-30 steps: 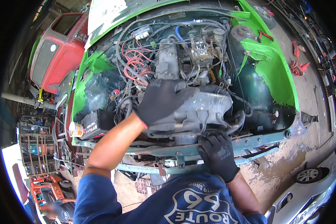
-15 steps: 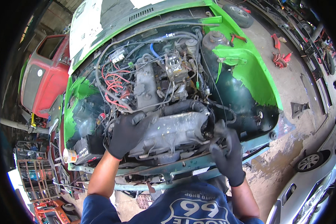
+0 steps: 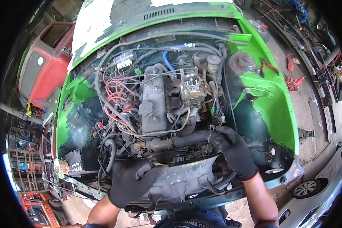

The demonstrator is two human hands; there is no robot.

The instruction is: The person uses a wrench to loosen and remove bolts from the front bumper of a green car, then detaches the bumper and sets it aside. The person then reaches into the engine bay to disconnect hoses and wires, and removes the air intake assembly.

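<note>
A curved dark grey plastic fan shroud (image 3: 182, 178) lies at a tilt over the front of the engine bay. My left hand (image 3: 135, 180), in a black glove, is closed on its left end, thumb along the top face. My right hand (image 3: 235, 152), also gloved in black, is up at the right end of the thick black radiator hose (image 3: 190, 140), its fingers curled at the bend. Whether those fingers grip the hose or only rest on it is hard to see. Behind the hose stands the engine with its grey valve cover (image 3: 152, 100) and the carburetor (image 3: 192, 85).
Red ignition wires (image 3: 116, 95) loop left of the engine. At the bay's front left stand a black battery (image 3: 79, 161) and a small tub (image 3: 60, 166). Red-handled pliers (image 3: 269, 68) lie on the right fender. A silver car (image 3: 315, 193) stands close at the right.
The shroud has come toward me and tilted, uncovering more of the hose and engine front. My left hand moved with it. My right hand went from the shroud's right end up to the hose.
</note>
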